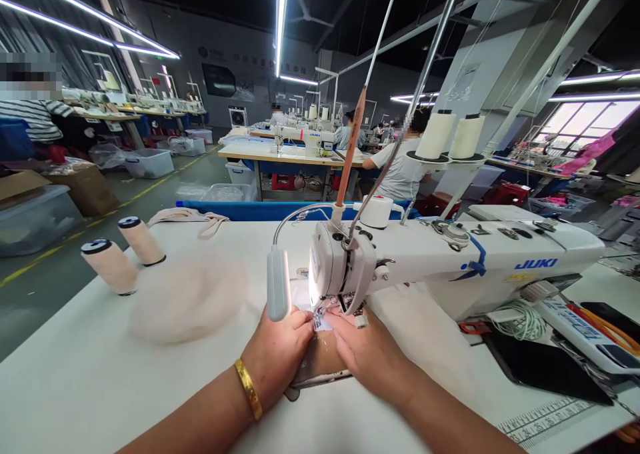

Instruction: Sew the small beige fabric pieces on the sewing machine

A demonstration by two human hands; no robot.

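Note:
My left hand (277,355), with a gold bangle on its wrist, lies on a small piece of pale fabric (320,354) just left of the needle of a white JUKI sewing machine (450,261). My right hand (367,351) presses the same piece from the right, fingers flat and pointing at the presser foot (320,317). Both hands hold the fabric down on the machine bed under the bright lamp. A grey lamp head (278,284) on a flexible arm hangs just above my left hand.
A heap of cream fabric (185,297) and two thread cones (125,251) lie on the white table (75,381) to the left. A dark tablet (545,367) and a control panel (585,327) sit at the right. People work at other machines behind.

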